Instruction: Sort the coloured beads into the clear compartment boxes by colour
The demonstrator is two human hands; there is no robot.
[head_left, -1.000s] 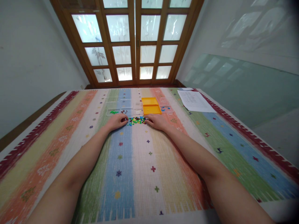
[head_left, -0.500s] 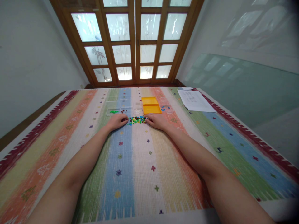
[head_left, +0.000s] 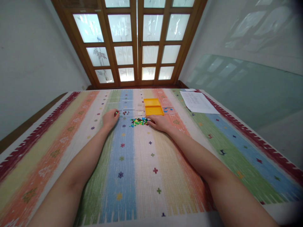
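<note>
Fingers [head_left: 115, 113] of my left hand [head_left: 109, 119] — gone from the pile [head_left: 139, 121] — are bunching over the tray [head_left: 113, 106] left of it, pinch unclear; right hand [head_left: 159, 122] is staying flat, fingers together.

I have both bare arms stretched far forward, the left forearm [head_left: 81, 162] and right forearm [head_left: 201, 160] angling slightly inward. My left hand [head_left: 110, 119] lies knuckles up, fingers curled together. My right hand [head_left: 159, 122] rests palm down, fingers pointing inward to the left. From here I cannot tell whether either hand pinches anything.
</note>
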